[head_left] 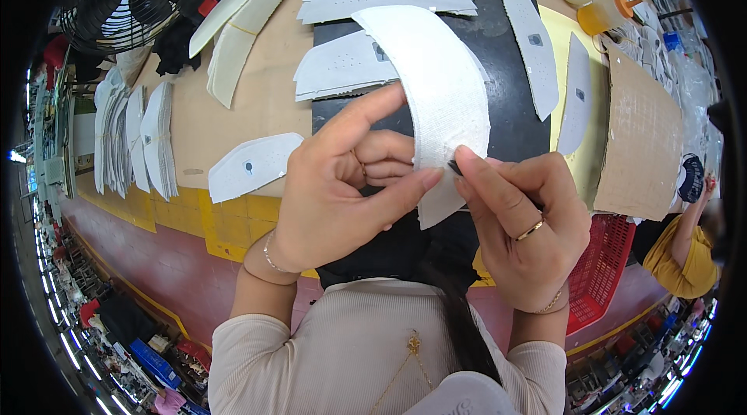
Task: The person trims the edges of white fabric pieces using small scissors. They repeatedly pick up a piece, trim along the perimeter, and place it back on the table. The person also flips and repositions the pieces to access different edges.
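The lower part of the white curved piece [451, 80] is partly hidden by the fingers; below it a greyer tip is seen, and whether this is a second layer cannot be told. The piece is held up over the black board [513, 162], gripped at its left edge by the left hand [346, 170], with the thumb laid across its front. A small dark thing [455, 168], too small to be made out, is pinched between thumb and forefinger of the right hand [529, 217], right against the piece.

A grey piece [338, 65] on the board is half covered by the white one. The fan [132, 3] is cut off at the top, and the red basket [599, 271] is partly hidden by the right hand.

The board's right edge is crossed by a narrow piece [533, 42]. The table's front edge is nearly reached by a loose piece [253, 166]. Between the bundles [159, 139] and the board, a stretch of tan table [187, 123] is seen; on the right, cardboard [638, 135] is placed.
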Action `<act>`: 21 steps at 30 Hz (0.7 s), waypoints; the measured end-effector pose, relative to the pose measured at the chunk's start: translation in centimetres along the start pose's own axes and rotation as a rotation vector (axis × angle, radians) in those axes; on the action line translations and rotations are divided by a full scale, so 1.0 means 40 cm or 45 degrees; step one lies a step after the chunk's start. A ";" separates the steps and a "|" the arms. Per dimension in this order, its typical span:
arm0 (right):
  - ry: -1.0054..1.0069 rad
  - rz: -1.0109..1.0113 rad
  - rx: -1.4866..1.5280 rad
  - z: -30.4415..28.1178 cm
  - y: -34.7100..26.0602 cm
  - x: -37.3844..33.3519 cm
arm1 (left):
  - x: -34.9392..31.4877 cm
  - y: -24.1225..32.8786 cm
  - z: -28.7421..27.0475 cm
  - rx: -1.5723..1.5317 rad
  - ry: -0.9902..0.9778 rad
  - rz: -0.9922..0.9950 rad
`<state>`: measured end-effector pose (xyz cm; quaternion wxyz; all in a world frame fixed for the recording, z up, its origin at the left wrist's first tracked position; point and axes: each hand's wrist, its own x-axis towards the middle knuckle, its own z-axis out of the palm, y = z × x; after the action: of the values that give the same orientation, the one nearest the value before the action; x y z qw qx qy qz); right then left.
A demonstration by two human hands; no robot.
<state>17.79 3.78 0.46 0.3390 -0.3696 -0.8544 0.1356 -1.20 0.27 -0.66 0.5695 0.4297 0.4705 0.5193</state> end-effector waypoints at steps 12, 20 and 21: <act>0.026 -0.045 -0.031 0.012 0.013 -0.004 | 0.010 -0.001 0.006 0.422 -0.027 0.199; -0.010 0.186 0.126 -0.020 -0.014 0.018 | 0.039 0.013 -0.044 -0.158 -0.178 -0.380; -0.030 0.164 0.102 -0.022 -0.015 0.022 | 0.040 0.009 -0.050 -0.166 -0.199 -0.390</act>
<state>17.63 3.99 1.83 0.3342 -0.4082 -0.8267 0.1955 -3.20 1.90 -0.84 0.7033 0.3544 0.4501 0.4209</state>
